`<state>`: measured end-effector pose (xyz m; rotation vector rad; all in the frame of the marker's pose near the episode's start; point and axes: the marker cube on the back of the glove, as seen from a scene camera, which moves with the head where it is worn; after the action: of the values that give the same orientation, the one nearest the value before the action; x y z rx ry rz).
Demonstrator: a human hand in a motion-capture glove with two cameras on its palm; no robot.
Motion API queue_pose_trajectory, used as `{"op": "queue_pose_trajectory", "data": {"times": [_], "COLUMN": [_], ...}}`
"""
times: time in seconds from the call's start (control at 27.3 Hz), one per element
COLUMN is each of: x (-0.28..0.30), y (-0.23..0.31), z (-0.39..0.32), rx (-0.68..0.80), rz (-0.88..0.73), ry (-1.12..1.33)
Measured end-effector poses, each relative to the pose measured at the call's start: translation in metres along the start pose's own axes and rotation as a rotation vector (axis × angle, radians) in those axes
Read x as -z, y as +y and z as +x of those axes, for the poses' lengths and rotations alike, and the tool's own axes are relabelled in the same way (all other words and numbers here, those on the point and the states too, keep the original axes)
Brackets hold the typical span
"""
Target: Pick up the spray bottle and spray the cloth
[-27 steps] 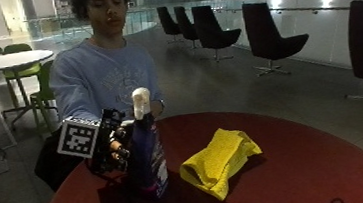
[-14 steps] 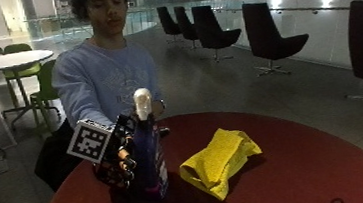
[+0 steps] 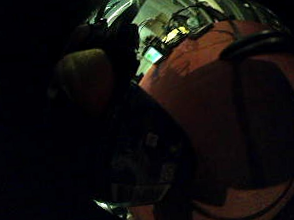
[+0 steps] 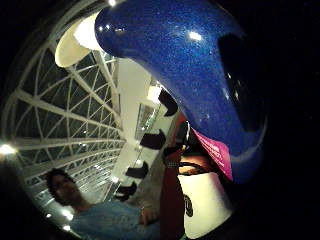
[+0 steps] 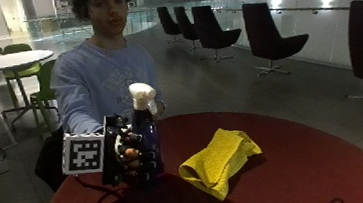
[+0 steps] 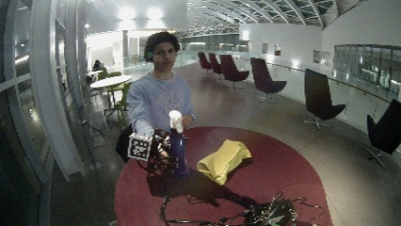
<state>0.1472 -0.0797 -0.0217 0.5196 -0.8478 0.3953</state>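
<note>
A blue spray bottle (image 5: 148,135) with a white spray head (image 5: 142,95) stands upright near the left edge of the round red table (image 5: 308,169). My gloved right hand (image 5: 128,157) grips the bottle's lower body, fingers curled round it. Whether the bottle's base touches the table I cannot tell. A crumpled yellow cloth (image 5: 220,159) lies on the table just to the right of the bottle, apart from it. The thumb side palm view is filled by the blue bottle (image 4: 200,75) with its pink label (image 4: 215,152). In the wide view the bottle (image 6: 177,150) and cloth (image 6: 222,160) sit mid-table.
A tangle of cables and equipment (image 6: 269,215) lies at the table's near edge. The person's other hand (image 5: 159,108) rests behind the bottle at the far edge. Dark chairs (image 5: 269,38) and a white table (image 5: 4,61) stand well behind.
My hand has shifted slightly lower along the bottle. The bottle stays upright in about the same place, and the cloth has not moved.
</note>
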Motion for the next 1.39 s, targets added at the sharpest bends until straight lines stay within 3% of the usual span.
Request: {"op": "queue_pose_trajectory", "data": {"times": [0.29,0.55,0.88,1.39], "x": [0.004,-0.009,-0.008,-0.006], "y": [0.007,0.005,0.008,0.011], "z": [-0.033,-0.041,-0.038,-0.031], "rx": [-0.062,-0.168,-0.338,-0.422], "rz": [-0.498,-0.752,-0.886,-0.914], "ry": [-0.059,-0.034,0.114,0.168]}}
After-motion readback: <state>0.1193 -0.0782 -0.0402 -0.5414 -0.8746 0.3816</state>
